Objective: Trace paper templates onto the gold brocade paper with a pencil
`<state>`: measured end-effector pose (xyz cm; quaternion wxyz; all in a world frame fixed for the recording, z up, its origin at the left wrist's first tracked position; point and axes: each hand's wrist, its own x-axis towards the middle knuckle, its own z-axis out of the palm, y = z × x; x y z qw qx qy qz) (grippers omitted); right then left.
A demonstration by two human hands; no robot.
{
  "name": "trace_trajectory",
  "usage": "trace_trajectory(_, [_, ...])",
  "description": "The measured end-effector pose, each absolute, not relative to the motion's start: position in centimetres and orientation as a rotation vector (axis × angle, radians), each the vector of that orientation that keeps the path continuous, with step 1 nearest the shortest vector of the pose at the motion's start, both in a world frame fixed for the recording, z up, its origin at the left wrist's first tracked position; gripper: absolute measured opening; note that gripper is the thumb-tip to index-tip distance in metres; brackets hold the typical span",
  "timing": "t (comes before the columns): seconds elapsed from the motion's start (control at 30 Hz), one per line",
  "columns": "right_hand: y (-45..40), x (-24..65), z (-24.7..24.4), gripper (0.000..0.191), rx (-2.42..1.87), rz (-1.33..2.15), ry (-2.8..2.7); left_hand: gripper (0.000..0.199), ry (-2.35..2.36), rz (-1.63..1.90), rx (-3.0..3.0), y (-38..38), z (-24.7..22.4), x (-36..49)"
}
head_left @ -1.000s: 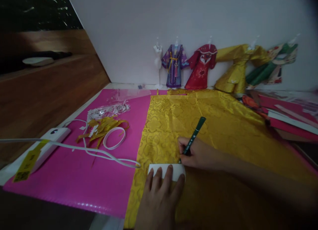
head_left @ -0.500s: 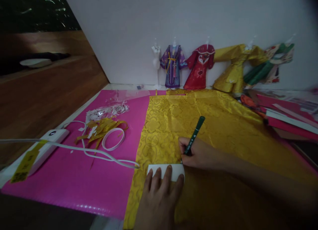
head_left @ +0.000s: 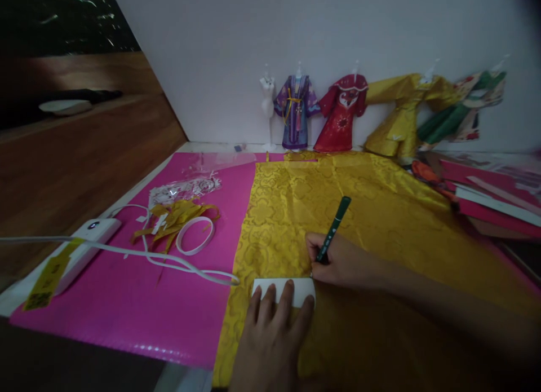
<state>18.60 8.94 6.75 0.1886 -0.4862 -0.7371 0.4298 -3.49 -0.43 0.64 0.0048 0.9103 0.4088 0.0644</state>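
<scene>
A sheet of yellow patterned fabric (head_left: 270, 211) is spread over the table. On it, near the front, lies a small white card (head_left: 301, 290) with a straight upper edge and a rounded right corner. My left hand (head_left: 270, 335) lies over the card, fingers spread and tips pressing it flat; its lower part is hidden by the hand. In my right hand (head_left: 323, 262) is a dark green pen (head_left: 337, 225), tilted, its tip down by the card's upper right corner.
A pink mat (head_left: 181, 318) holds a white power bank (head_left: 87, 251) with a cable, yellow fabric scraps (head_left: 180, 216) and a white ring (head_left: 180, 242). Small dresses, among them a red one (head_left: 343, 115), stand along the wall. Coloured sheets (head_left: 490, 211) are stacked at right.
The view has shifted very slightly, so everything sits a few pixels to the right. My left hand stays on the card, and the pen tip remains at its upper right corner.
</scene>
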Motion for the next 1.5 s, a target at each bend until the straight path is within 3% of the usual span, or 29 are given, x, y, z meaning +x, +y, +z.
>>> trace_trajectory(0.97, [8.9,18.6,6.5,0.025,-1.355,1.212,-2.06,0.098,1.273,0.126,2.806,-0.3,1.0,-3.4])
trace_trajectory(1.33, [6.9,20.9,5.5,0.004,-1.256,1.116,-1.885,0.099,1.288,0.175,2.86,-0.4,0.7,-3.3])
trace_trajectory(1.5, [5.3,20.4,4.8,0.012,-1.319,1.08,-1.766,0.102,1.252,0.206,2.934,-0.1,1.4,-3.0])
